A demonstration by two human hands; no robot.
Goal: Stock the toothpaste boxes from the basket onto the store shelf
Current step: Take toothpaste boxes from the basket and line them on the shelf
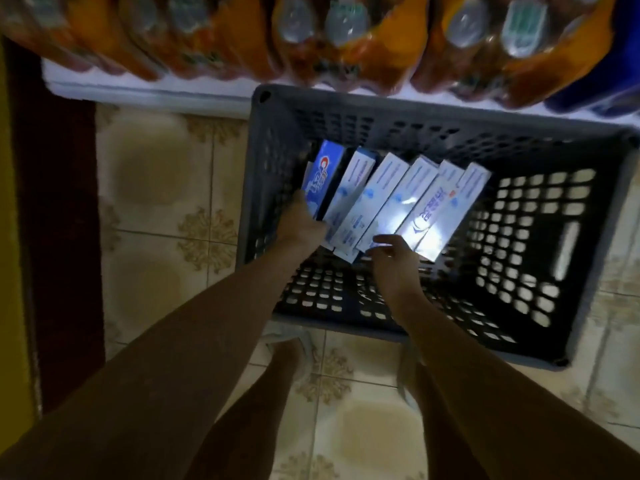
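Observation:
A grey perforated basket (381,100) stands on the tiled floor below me. Several toothpaste boxes lean side by side in its left half: a blue box (320,174) at the far left and white ones (381,199) to its right. My left hand (304,226) reaches into the basket and grips the lower end of the blue box. My right hand (394,261) hovers at the lower ends of the white boxes, fingers apart, fingertips just touching them. The basket's right half holds nothing.
A white shelf edge (138,90) runs along the top, just beyond the basket, loaded with orange packs (346,39) and a blue pack (595,81) at the right. A dark red mat (59,237) lies on the left. My feet (287,355) stand on the floor tiles near the basket.

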